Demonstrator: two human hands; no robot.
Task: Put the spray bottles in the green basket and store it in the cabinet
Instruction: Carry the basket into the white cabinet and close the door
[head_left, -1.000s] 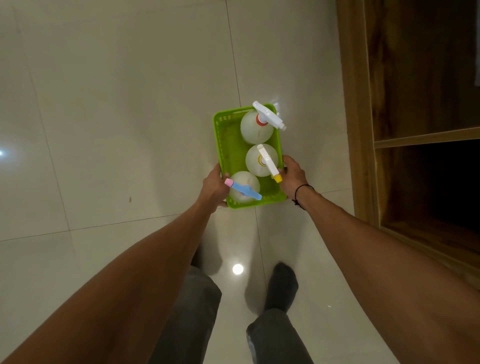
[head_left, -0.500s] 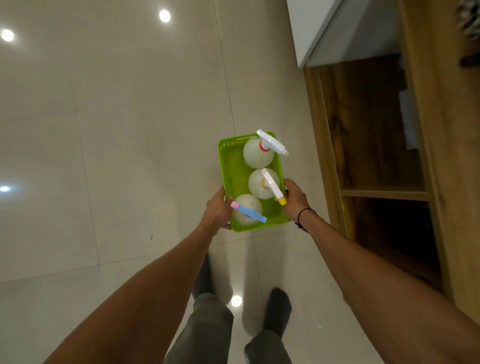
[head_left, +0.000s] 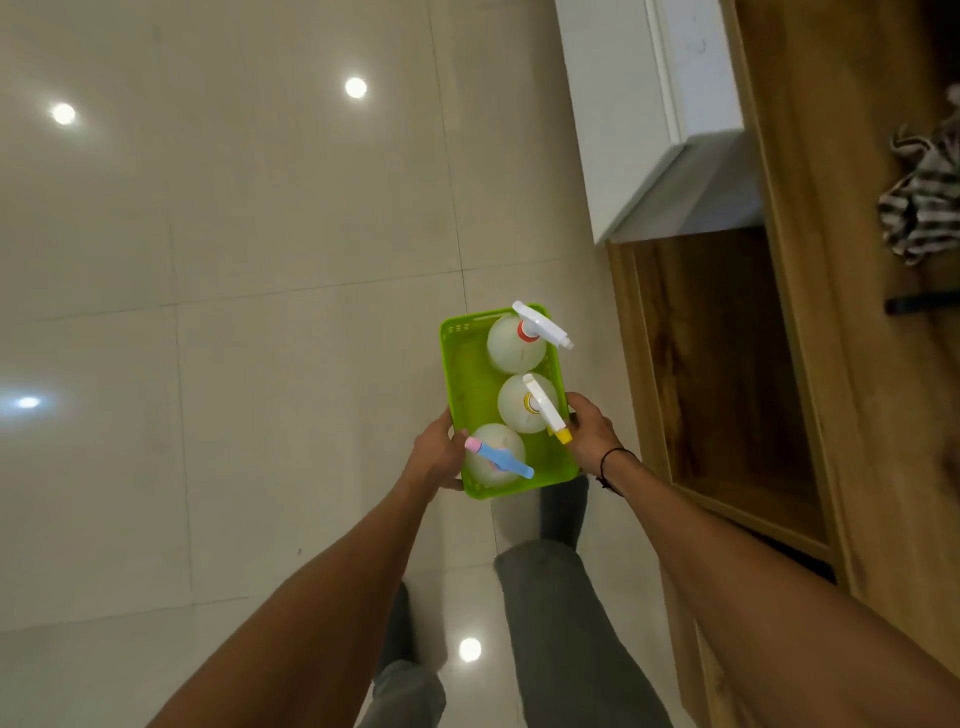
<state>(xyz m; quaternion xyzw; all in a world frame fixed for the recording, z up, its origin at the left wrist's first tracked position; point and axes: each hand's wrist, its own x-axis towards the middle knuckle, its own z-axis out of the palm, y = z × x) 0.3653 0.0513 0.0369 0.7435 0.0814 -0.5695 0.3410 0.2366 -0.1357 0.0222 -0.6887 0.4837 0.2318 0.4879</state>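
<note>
Hands hide green basket's near corners.

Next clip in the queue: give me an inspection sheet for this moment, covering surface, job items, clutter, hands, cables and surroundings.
Surface: glossy pale tiled floor with ceiling light reflections.
Job items: green basket held in the air, carrying three spray bottles upright in a row: red collar, yellow nozzle, blue trigger.
Clutter: striped cloth on the wooden top at right.
Hands: left hand and right hand grip the basket's long sides.
Cables: nothing seen.
Surroundings: open wooden cabinet compartment to the right; its visible part looks empty.
</note>
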